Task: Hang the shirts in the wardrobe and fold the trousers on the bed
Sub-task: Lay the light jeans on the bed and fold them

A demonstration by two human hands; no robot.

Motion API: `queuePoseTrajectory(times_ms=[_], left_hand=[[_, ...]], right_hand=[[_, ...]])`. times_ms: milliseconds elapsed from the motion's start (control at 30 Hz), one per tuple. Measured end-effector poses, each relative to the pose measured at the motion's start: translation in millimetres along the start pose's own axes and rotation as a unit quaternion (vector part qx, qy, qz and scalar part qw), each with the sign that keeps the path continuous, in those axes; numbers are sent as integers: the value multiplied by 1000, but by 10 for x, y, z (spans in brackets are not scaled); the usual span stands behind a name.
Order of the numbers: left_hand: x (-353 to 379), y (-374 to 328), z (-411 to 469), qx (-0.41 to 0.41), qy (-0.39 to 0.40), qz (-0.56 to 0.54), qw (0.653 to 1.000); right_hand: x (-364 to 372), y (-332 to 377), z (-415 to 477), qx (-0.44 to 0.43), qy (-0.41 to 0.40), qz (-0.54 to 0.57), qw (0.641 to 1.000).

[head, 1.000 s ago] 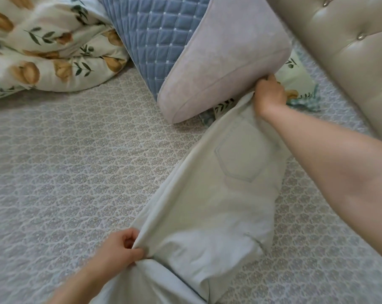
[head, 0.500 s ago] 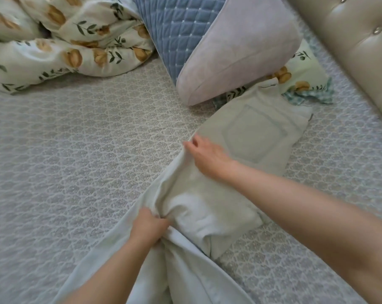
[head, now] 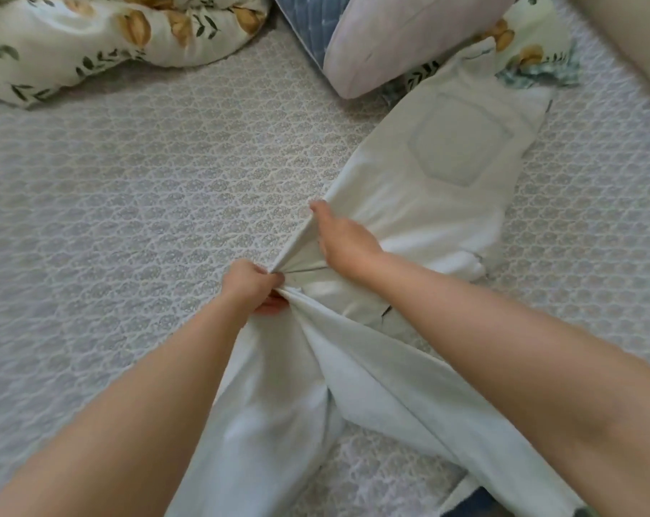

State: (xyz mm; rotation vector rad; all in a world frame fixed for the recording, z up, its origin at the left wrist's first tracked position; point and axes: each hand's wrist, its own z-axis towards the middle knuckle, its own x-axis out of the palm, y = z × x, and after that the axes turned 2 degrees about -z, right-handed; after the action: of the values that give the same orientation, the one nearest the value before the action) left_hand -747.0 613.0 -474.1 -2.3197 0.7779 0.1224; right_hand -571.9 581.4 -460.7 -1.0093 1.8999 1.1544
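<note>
Left hand: the left hand is gripping a bunch of cloth at the crotch of the trousers, fingers curled tight round it.
Right hand: the right hand is lying just beside the left hand and pinching the seat's near edge, thumb on top; its other fingers are hidden under the cloth.
Between the hands: a short stretch of the edge is running taut from one grip to the other.
Trousers: they are lying on the bed, back pocket facing up, waistband touching the lilac pillow, both legs trailing toward the person and spreading apart.
Around: a floral duvet is lying heaped at the far left, well apart from the trousers.
Step in hand: judging by the grips, the person is squaring the seat, so the folding is only beginning.
Next move: it is probably calling for drawing the crotch point out flat and laying one leg over the other.
</note>
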Motion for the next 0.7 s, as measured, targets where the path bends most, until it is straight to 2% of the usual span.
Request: queuePoseTrajectory(times_ms=[67,167,233,267,367,433,533,633,700], left_hand=[[-54,173,-93,18,48,-8,999],[-161,508,-285,44,68,41,996],[-328,789,-391,105,4,172,979],[-432,939,-472,125,-31,219,967],[-732,1412,-724,125,-86,221,963],[-897,1680,-881,92,-93,202,971],[-1105,1952,-1099,32,-38,163,985],[-1241,2132,-1356,18,32,100,994],[-1308,2199,-1470,41,71,97,992]], right_hand=[[110,-26,-253,24,-31,34,999],[258,-83,-718,42,2,46,998],[331,-102,-1016,52,14,-4,999],[377,-100,-1169,44,-11,-42,998],[563,1,-1668,5,-139,-67,988],[757,126,-2013,8,-165,-26,986],[1179,365,-2425,89,-77,87,989],[1511,638,-2688,205,-14,267,942],[1668,802,-2800,247,3,350,904]])
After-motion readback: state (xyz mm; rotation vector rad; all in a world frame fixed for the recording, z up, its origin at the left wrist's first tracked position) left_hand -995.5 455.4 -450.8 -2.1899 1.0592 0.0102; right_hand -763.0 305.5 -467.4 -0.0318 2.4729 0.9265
